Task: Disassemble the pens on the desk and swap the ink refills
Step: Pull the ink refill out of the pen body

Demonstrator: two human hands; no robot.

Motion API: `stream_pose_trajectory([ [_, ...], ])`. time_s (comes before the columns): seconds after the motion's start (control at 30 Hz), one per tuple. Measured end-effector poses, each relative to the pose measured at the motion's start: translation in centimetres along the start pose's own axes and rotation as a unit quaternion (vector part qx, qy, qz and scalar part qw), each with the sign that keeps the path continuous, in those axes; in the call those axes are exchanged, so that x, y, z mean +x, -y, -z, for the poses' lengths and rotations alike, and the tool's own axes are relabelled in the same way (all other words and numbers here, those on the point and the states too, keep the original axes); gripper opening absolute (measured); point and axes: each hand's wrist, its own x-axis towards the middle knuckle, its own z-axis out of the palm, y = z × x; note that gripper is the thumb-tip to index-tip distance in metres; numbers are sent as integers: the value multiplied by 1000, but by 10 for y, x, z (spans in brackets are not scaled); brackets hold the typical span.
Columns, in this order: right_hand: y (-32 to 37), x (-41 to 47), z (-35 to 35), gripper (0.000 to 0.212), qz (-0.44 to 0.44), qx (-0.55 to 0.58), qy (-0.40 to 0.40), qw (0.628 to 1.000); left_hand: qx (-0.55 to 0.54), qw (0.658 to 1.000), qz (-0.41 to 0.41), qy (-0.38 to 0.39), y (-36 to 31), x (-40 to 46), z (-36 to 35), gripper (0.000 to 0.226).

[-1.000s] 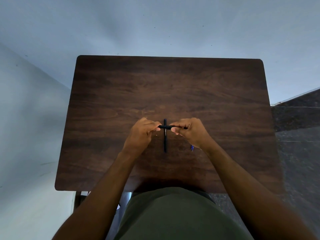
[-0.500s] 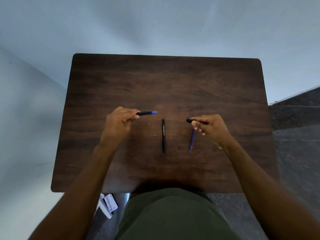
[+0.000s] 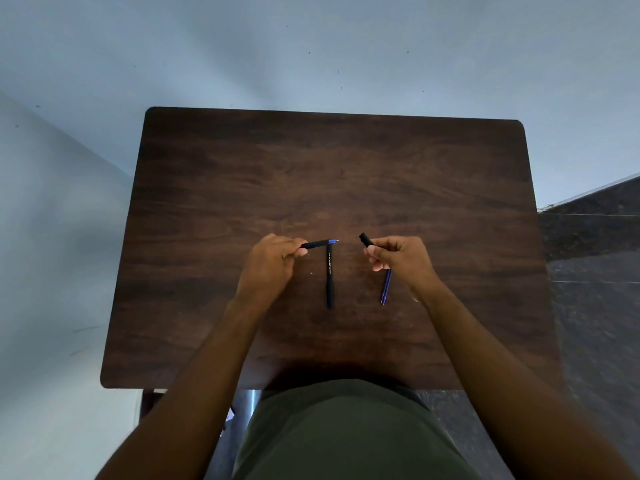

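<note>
My left hand (image 3: 272,263) grips a black pen body (image 3: 318,243) whose blue tip points right, just above the desk. My right hand (image 3: 401,259) pinches a short black pen piece (image 3: 364,239), held a little to the right of that tip. A whole black pen (image 3: 329,277) lies on the dark wooden desk (image 3: 242,168) between my hands, pointing toward me. A thin blue refill (image 3: 385,287) lies on the desk under my right hand, partly hidden by my fingers.
The desk stands against pale walls at the back and left. A dark tiled floor shows to the right. My lap in green cloth sits at the desk's near edge.
One second ago both hands held one pen together. They pulled it apart and spread wide, then drew closer again, with the body in my left hand and the black piece in my right.
</note>
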Motion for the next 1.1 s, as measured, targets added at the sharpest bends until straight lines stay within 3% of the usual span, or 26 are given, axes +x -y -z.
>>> stream_pose_trajectory([
  [0.2, 0, 15, -21, 15, -46, -12, -62, 997, 14, 994, 102, 32, -19, -5, -10, 23],
  [0.43, 5, 32, -29, 13, -106, -37, -82, 990, -41, 982, 179, 35, -29, 2, -28, 22],
  [0.6, 7, 42, -32, 14, -98, -67, -66, 991, -90, 969, 224, 59, -36, 10, -30, 20],
  [1.1, 13, 70, -40, 11, -92, -141, -74, 983, -139, 954, 263, 29, -42, 14, -33, 20],
])
